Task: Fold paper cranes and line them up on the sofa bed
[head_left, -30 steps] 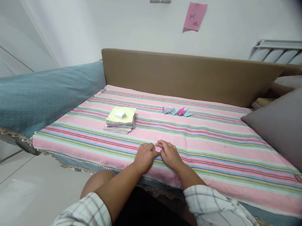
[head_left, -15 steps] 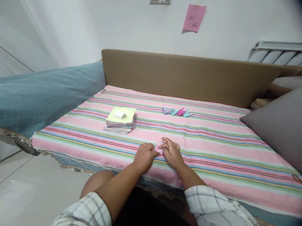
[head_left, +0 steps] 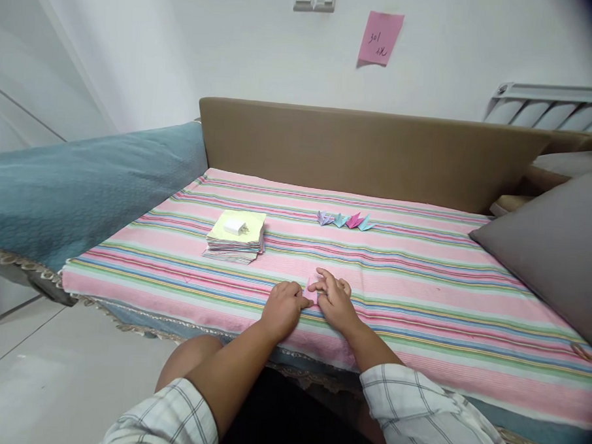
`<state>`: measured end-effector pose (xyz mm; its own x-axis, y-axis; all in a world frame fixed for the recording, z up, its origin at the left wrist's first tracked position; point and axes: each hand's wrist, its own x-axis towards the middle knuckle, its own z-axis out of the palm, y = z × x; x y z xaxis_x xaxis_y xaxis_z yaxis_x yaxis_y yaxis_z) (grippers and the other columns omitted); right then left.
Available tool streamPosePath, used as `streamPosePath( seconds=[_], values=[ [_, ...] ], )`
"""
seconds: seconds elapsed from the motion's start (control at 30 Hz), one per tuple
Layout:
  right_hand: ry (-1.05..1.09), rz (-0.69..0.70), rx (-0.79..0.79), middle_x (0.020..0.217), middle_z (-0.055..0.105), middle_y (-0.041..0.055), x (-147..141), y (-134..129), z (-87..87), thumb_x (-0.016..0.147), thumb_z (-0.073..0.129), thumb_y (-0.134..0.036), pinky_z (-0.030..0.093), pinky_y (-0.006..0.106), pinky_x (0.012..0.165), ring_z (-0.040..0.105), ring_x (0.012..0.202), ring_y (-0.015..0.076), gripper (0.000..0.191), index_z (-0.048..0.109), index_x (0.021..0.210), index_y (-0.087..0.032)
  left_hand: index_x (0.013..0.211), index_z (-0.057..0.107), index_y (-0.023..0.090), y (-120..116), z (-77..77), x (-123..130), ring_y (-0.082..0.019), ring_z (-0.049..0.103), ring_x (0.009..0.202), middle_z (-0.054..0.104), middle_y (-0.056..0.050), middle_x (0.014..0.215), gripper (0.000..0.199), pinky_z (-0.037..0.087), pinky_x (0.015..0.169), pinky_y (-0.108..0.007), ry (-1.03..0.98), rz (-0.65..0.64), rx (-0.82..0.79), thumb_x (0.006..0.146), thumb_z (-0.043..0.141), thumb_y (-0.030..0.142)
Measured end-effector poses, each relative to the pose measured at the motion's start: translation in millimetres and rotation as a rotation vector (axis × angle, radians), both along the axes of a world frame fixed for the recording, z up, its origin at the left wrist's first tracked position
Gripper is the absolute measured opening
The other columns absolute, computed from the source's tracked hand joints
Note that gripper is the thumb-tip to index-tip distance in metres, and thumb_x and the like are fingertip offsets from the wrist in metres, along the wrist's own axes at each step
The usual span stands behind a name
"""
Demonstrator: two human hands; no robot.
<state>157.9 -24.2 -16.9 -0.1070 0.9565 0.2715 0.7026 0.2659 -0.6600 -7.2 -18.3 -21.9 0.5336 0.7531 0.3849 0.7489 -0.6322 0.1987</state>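
On the striped cloth (head_left: 410, 299), the left hand (head_left: 283, 310), curled nearly closed, pins the small pink paper (head_left: 310, 296). The right hand (head_left: 338, 304) has just loosened, fingers half spread, baring more of it. Beyond sit the paper stack (head_left: 235, 245) and folded birds (head_left: 353, 220).

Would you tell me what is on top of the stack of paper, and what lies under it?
A white plug sits on the stack's yellow top sheet. Beneath the stack is the striped cloth; anything else there is covered.
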Motion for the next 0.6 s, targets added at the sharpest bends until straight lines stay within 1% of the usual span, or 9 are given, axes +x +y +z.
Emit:
streamPosePath(
  seconds=[0.1,0.23,0.33,0.4,0.5,0.53,0.6],
  values=[
    [-0.043,-0.006,-0.023,0.105,0.067,0.0037,-2.0,1.5,-1.9,0.071,0.037,-0.013,0.015,0.051,0.101,0.046,0.117,0.0204,0.065,0.031,0.134,-0.021,0.093,0.071,0.037,0.0,0.3,0.1,-0.016,0.045,0.079,0.055,-0.002,0.08,0.019,0.032,0.07,-0.03,0.006,0.0,-0.005,0.085,0.056,0.029],
    [-0.024,-0.015,-0.077,0.113,0.065,0.005,-2.0,6.1,-4.5,0.074,0.036,-0.015,0.012,0.053,0.103,0.043,0.121,0.0209,0.066,0.025,0.138,-0.021,0.093,0.071,0.038,0.3,-2.2,-0.7,-0.017,0.045,0.081,0.055,-0.002,0.08,0.019,0.031,0.071,-0.03,-0.009,0.001,-0.003,0.086,0.055,0.029],
    [0.009,-0.021,-0.063,0.121,0.061,0.0053,-0.1,6.4,-4.2,0.073,0.037,-0.015,0.012,0.052,0.104,0.04,0.124,0.0207,0.066,0.025,0.137,-0.021,0.093,0.071,0.037,0.4,-3.3,-1.4,-0.017,0.045,0.081,0.055,-0.002,0.08,0.019,0.031,0.071,-0.03,-0.015,-0.001,-0.008,0.087,0.054,0.03],
    [0.043,-0.021,-0.037,0.118,0.062,0.0047,0.8,5.1,-3.2,0.072,0.037,-0.014,0.013,0.051,0.104,0.042,0.122,0.0198,0.065,0.027,0.136,-0.021,0.092,0.071,0.037,0.4,-3.1,-1.6,-0.017,0.045,0.081,0.056,-0.002,0.081,0.019,0.031,0.072,-0.031,-0.019,0.002,-0.014,0.087,0.054,0.031],
    [0.05,0.003,-0.048,0.104,0.068,0.002,0.2,3.7,-2.4,0.072,0.036,-0.013,0.012,0.051,0.104,0.047,0.116,0.0189,0.064,0.029,0.135,-0.022,0.092,0.071,0.037,0.3,-2.4,-1.4,-0.016,0.044,0.08,0.055,-0.002,0.08,0.019,0.031,0.071,-0.031,-0.012,0.007,-0.017,0.087,0.054,0.031],
    [0.041,0.002,-0.059,0.102,0.068,0.0017,-0.4,3.8,-2.5,0.071,0.037,-0.013,0.011,0.052,0.104,0.047,0.115,0.0191,0.064,0.028,0.135,-0.022,0.093,0.071,0.037,0.2,-2.2,-1.2,-0.016,0.044,0.08,0.055,-0.002,0.08,0.019,0.031,0.071,-0.031,-0.009,0.005,-0.017,0.086,0.054,0.031],
    [0.021,-0.013,-0.077,0.106,0.067,0.0028,-1.6,4.9,-3.1,0.071,0.037,-0.013,0.011,0.053,0.103,0.046,0.117,0.0197,0.066,0.027,0.136,-0.021,0.093,0.071,0.037,-0.1,-1.9,-0.9,-0.017,0.044,0.08,0.055,-0.002,0.079,0.019,0.03,0.071,-0.031,-0.011,0.001,-0.015,0.087,0.054,0.031]
  ],
)
